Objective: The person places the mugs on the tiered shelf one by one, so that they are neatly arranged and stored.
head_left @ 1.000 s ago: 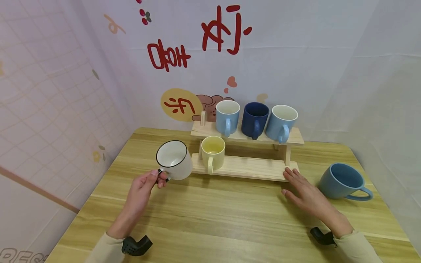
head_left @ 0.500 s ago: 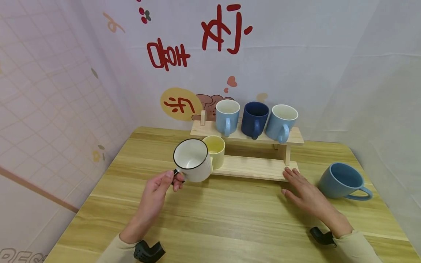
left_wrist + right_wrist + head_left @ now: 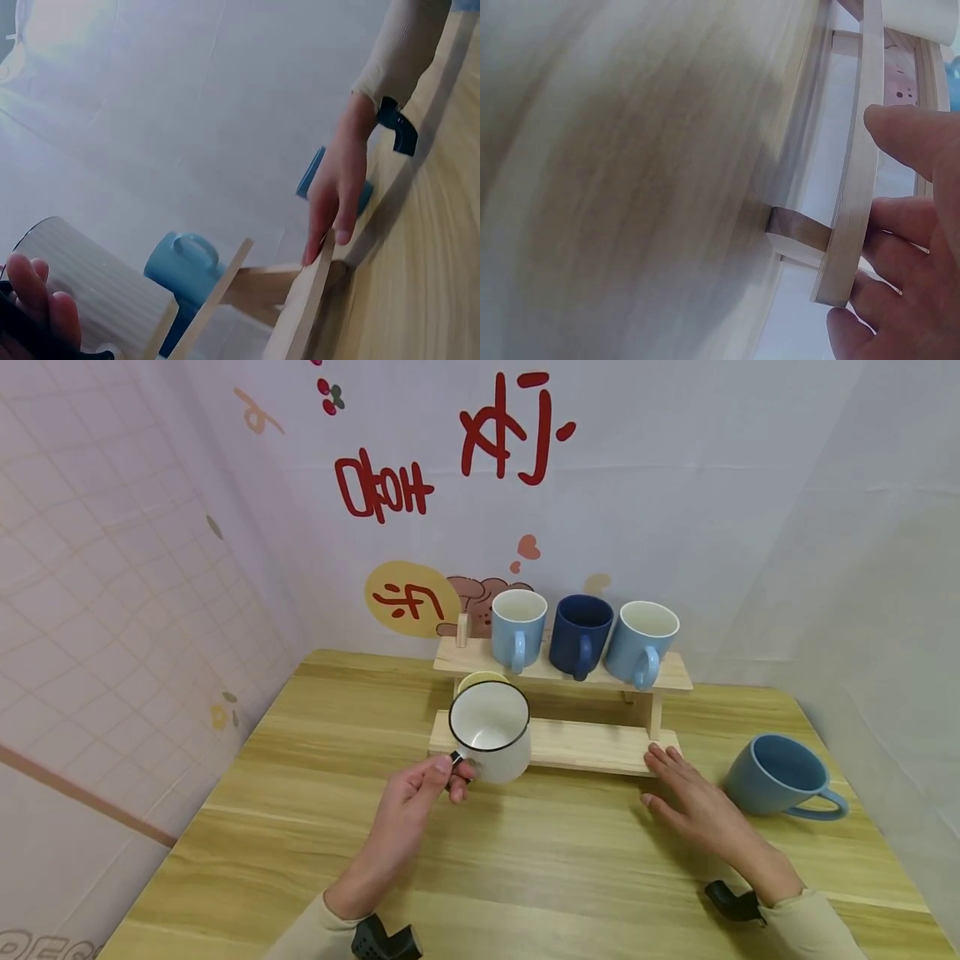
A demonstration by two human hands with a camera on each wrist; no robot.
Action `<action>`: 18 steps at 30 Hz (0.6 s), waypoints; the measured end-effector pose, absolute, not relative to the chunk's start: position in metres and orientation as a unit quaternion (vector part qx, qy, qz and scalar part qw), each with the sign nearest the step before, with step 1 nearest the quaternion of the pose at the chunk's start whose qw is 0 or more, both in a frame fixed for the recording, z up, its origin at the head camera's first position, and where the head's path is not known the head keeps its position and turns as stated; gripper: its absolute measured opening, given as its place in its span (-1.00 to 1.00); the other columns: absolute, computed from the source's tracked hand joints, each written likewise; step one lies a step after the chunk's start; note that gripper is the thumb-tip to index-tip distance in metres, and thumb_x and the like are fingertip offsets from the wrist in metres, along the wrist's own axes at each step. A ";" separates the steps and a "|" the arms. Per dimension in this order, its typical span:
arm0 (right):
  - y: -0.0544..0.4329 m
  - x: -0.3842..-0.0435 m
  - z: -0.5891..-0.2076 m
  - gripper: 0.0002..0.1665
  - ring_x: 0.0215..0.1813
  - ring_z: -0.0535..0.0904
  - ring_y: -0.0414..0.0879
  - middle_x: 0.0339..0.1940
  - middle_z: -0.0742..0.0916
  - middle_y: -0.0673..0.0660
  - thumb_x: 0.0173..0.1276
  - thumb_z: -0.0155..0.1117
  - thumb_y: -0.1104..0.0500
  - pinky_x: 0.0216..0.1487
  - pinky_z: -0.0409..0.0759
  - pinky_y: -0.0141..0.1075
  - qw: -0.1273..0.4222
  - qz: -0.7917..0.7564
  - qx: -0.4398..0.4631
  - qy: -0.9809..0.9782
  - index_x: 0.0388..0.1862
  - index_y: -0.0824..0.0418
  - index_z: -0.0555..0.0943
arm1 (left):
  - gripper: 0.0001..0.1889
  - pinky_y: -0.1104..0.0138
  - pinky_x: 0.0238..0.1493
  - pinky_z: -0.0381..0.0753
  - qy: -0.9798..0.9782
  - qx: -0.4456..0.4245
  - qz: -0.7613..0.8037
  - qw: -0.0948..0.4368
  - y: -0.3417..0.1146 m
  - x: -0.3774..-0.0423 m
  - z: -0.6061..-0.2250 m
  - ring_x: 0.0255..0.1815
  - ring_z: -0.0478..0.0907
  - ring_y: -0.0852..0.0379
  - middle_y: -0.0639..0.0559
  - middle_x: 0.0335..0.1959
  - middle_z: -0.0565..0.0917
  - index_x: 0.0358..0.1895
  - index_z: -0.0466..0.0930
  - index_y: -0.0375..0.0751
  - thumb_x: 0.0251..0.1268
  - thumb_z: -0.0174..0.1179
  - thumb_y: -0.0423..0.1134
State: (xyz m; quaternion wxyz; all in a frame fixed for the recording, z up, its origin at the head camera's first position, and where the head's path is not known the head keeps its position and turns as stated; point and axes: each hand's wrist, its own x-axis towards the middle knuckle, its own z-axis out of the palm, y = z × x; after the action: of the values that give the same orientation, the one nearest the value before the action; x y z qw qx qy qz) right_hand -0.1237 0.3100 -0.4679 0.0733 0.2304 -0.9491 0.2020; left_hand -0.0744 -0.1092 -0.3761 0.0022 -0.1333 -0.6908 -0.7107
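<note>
By its black handle, my left hand (image 3: 420, 793) grips a white enamel mug (image 3: 501, 756) with a black rim. The mug hangs in front of the lower shelf's left part, its mouth tipped towards me. It hides most of a yellow mug (image 3: 480, 677) standing on that shelf. In the left wrist view, the curled fingers (image 3: 30, 289) show beside the mug's wall. My right hand (image 3: 701, 810) rests with extended fingers on the right end of the wooden rack (image 3: 592, 747). The right wrist view has its thumb and fingers (image 3: 900, 247) along the board's edge.
On the upper shelf stand a light blue mug (image 3: 517, 639), a dark blue mug (image 3: 581, 635) and another light blue mug (image 3: 637, 647). A wide teal-blue cup (image 3: 776, 777) is on the table to the right of my right hand. A printed cloth wall (image 3: 675, 510) rises behind.
My left hand has carried the white mug to the right, from left of the rack to in front of the yellow mug. My right hand has stayed in place.
</note>
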 end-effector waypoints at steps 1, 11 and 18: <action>0.310 -0.123 -0.468 -0.22 0.54 0.27 0.41 0.55 0.42 0.36 0.45 0.41 0.04 0.44 0.33 0.25 0.073 0.201 0.231 -0.949 0.51 0.38 0.42 | -0.58 0.35 0.15 0.47 -0.687 -0.133 -0.714 -0.006 -0.105 -0.075 -0.377 -0.21 0.58 0.09 0.10 -0.42 0.58 -0.18 0.61 -0.58 0.72 -0.08 -0.23; 0.311 -0.123 -0.466 -0.23 0.55 0.26 0.39 0.57 0.41 0.34 0.48 0.38 0.01 0.47 0.33 0.19 0.063 0.199 0.227 -0.951 0.52 0.36 0.41 | -0.56 0.23 0.33 0.43 -0.671 -0.141 -0.724 -0.072 -0.060 -0.087 -0.387 0.13 0.59 0.04 -0.04 -0.24 0.70 -0.31 0.60 -0.50 0.68 0.03 -0.16; 0.310 -0.124 -0.464 -0.23 0.56 0.24 0.40 0.57 0.40 0.34 0.49 0.37 0.00 0.42 0.35 0.26 0.051 0.195 0.222 -0.954 0.52 0.36 0.41 | -0.56 0.16 0.41 0.42 -0.662 -0.151 -0.730 -0.076 -0.038 -0.094 -0.400 0.27 0.57 0.04 -0.15 0.06 0.75 -0.33 0.62 -0.50 0.67 0.05 -0.16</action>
State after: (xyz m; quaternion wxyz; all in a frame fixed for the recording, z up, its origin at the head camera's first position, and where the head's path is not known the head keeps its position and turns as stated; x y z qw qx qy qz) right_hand -0.1240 0.3101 -0.4639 0.0507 0.2219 -0.9540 0.1953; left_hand -0.0944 -0.0378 -0.3995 -0.0757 -0.1510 -0.6617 -0.7305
